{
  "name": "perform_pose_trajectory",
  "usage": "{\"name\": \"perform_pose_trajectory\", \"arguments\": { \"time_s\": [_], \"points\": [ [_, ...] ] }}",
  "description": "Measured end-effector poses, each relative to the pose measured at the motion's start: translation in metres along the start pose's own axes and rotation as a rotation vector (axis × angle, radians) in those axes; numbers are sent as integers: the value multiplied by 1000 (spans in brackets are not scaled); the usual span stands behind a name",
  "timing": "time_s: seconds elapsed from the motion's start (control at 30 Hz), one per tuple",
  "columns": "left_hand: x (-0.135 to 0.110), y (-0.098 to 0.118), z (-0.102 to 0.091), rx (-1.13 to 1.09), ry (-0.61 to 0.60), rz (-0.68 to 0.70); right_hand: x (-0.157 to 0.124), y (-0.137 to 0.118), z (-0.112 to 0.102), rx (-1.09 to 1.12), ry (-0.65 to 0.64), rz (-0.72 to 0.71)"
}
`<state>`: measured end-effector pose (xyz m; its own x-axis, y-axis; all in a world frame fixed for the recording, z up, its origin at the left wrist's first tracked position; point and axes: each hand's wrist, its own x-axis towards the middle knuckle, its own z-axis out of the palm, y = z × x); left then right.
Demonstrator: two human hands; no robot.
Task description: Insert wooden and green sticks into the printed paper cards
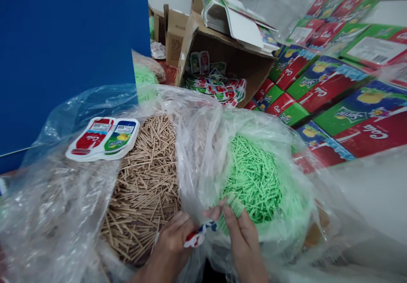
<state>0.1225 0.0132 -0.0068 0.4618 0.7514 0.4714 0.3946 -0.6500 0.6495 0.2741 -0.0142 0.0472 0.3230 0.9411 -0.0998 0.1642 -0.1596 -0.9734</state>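
Observation:
My left hand (170,242) is closed on a small printed card packet (199,235) with red, white and blue print, held low between the two bags. My right hand (243,236) pinches a small bundle of green sticks (234,204) at the near edge of the clear plastic bag of green sticks (254,177). To the left lies a clear plastic bag of tan sticks (143,181). A stack of printed Cola and Sprite card packets (103,139) rests on the tan bag's left side.
A blue panel (70,41) stands at the left. An open cardboard box (222,58) with more printed packets sits behind the bags. Rows of red and green Cola and Sprite boxes (343,101) fill the right. More cardboard boxes (174,33) stand at the back.

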Motion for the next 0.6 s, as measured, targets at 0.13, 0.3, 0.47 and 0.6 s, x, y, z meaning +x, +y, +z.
{"name": "perform_pose_trajectory", "arguments": {
  "time_s": [0.13,0.3,0.47,0.6],
  "points": [
    [-1,-3,3,-23,33,57,0,5,6,68,-104,-74],
    [-2,-4,5,-73,28,60,11,7,11,78,-253,-246],
    [9,2,-3,-186,-8,-247,16,24,16,67,-267,-503],
    [11,4,-3,-487,-84,-737,10,35,24,300,-77,-551]
  ]
}}
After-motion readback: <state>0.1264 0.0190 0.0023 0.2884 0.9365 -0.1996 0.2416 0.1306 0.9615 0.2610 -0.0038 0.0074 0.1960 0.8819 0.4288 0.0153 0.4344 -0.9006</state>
